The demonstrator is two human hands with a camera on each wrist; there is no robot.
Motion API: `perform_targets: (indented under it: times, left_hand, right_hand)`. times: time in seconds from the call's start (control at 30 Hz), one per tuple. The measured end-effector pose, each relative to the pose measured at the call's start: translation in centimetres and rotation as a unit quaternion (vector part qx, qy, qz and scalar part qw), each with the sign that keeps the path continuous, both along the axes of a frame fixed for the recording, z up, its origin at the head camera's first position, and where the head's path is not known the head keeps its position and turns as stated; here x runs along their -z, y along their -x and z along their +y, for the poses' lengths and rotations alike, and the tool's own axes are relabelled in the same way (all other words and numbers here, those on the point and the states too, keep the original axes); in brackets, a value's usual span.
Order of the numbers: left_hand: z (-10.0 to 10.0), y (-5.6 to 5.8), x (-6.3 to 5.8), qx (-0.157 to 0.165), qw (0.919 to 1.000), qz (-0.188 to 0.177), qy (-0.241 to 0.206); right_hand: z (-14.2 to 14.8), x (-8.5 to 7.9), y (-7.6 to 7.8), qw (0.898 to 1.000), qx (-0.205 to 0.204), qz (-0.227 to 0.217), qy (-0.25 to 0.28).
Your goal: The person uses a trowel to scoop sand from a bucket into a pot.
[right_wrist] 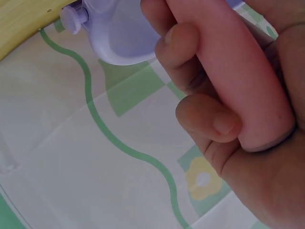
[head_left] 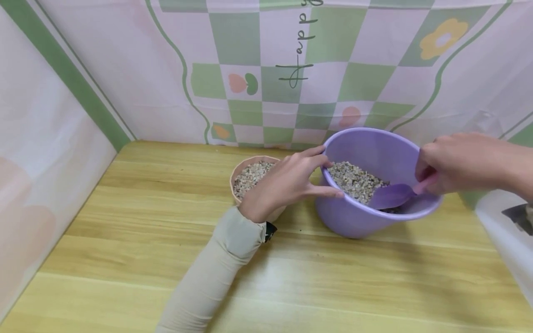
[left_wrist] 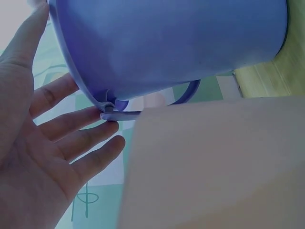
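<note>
A purple bucket (head_left: 354,222) partly filled with small gravel (head_left: 354,180) stands on the table in the head view. My left hand (head_left: 291,178) rests on its left rim, thumb and fingertips touching the edge. In the left wrist view those fingers (left_wrist: 78,138) are spread and fairly straight, beside the bucket's handle (left_wrist: 126,115). Inside the bucket, a purple trowel (head_left: 391,196) has its blade at the gravel, partly covering it. My right hand (head_left: 458,164) grips the trowel's pink handle (right_wrist: 238,76) over the right rim.
Left of the bucket sits a peach pot (head_left: 234,185) filled with gravel, partly hidden behind my left hand and wrist. Both containers stand on a wooden tabletop (head_left: 166,231). A checkered cloth (head_left: 279,83) hangs close behind them.
</note>
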State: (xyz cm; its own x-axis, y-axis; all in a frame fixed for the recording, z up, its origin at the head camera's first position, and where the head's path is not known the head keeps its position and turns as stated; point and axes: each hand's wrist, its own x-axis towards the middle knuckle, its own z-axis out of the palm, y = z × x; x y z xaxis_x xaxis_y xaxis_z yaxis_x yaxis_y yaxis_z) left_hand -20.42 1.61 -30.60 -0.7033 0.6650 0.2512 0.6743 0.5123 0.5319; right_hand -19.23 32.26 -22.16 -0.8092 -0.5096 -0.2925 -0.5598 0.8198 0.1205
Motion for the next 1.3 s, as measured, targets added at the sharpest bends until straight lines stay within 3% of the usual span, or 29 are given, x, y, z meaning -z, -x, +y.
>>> perform_targets:
  times: [0.6, 1.03, 1.3]
  left_hand:
    - [0.2, 0.0, 0.3, -0.005, 0.9998, 0.001, -0.019]
    - [0.2, -0.2, 0.4, -0.001, 0.9997, 0.015, -0.020]
    - [0.2, -0.2, 0.4, -0.004, 0.9997, 0.014, -0.017]
  right_hand:
    - [-0.5, 1.3, 0.1, 0.999, 0.031, -0.037, 0.013]
    - [-0.5, 2.4, 0.3, 0.999, 0.026, -0.025, 0.030]
    - [-0.7, 3.0, 0.4, 1.000, 0.003, 0.005, 0.031]
